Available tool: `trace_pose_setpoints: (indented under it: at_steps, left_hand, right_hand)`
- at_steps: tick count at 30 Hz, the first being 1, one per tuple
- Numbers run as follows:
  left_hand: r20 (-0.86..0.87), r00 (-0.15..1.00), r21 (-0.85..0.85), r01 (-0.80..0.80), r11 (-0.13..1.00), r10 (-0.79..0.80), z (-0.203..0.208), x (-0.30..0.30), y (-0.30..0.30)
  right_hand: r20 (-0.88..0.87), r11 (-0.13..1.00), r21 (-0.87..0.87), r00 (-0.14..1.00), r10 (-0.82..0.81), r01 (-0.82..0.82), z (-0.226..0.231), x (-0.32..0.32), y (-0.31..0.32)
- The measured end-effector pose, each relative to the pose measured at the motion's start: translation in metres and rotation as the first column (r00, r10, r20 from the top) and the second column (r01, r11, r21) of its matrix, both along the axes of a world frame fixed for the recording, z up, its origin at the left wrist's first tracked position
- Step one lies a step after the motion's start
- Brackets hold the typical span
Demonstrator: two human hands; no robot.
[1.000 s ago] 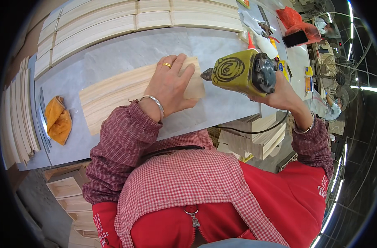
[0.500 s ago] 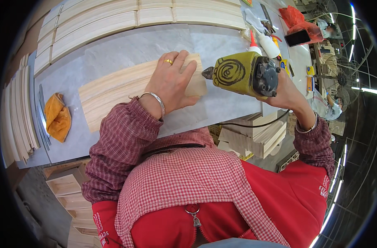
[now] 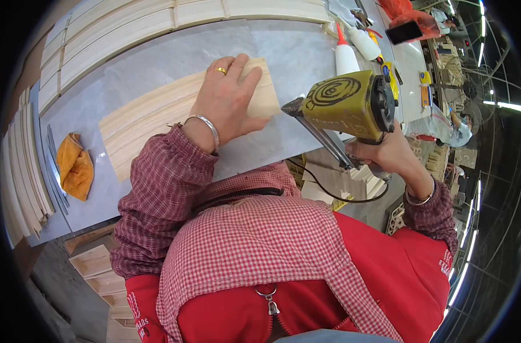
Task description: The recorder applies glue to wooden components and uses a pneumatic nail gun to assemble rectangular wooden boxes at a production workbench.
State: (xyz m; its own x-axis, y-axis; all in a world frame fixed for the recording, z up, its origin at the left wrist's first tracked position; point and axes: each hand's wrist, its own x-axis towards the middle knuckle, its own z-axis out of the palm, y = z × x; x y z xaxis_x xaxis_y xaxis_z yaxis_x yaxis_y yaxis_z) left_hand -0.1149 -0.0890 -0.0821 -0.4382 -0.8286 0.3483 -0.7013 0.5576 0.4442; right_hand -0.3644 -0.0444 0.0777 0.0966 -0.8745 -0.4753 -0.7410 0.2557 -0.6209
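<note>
My left hand [image 3: 229, 97] lies with spread fingers on a pale wooden board [image 3: 152, 123], near its right end. A ring and a bracelet show on this hand and wrist. My right hand [image 3: 383, 150] is wrapped round the grip of a yellow-green nail gun [image 3: 337, 100] with a black cap and dark swirls drawn on its head. The gun's dark nose points left, just off the board's right end and apart from it. Its slanted metal magazine runs back toward my right hand, and a dark hose hangs below. My palm hides most of the grip.
Strips of wood [image 3: 140, 31] line the table's far side, with more stacked boards [image 3: 23, 166] at left. An orange cloth [image 3: 75, 167] lies near them. White glue bottles [image 3: 345, 59], a phone [image 3: 403, 32] and a red bag are beyond the gun. Wooden pieces [image 3: 352, 177] are stacked below the table edge.
The nail gun has tilted and drawn slightly away from the board's end, so its magazine now shows. My left hand stays on the board; the whole view has shifted a little.
</note>
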Motion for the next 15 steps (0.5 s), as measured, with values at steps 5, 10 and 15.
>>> trace_pose_setpoints:
  at_steps: [5,10,15]
  left_hand:
    - [-0.014,1.000,-0.028,-0.004,1.000,0.004,-0.005,-0.002,-0.002]
    - [-0.039,0.999,-0.078,-0.016,0.997,0.012,-0.006,-0.003,-0.001]
    - [-0.026,1.000,-0.053,-0.008,0.999,0.007,-0.004,-0.002,0.000]
  right_hand:
    - [0.011,0.970,0.178,0.985,-0.173,0.168,-0.001,0.005,0.011]
    - [-0.004,0.963,0.187,0.980,-0.199,0.196,-0.001,0.011,0.014]
    - [-0.066,0.967,0.179,0.983,-0.174,0.183,0.001,0.018,0.015]
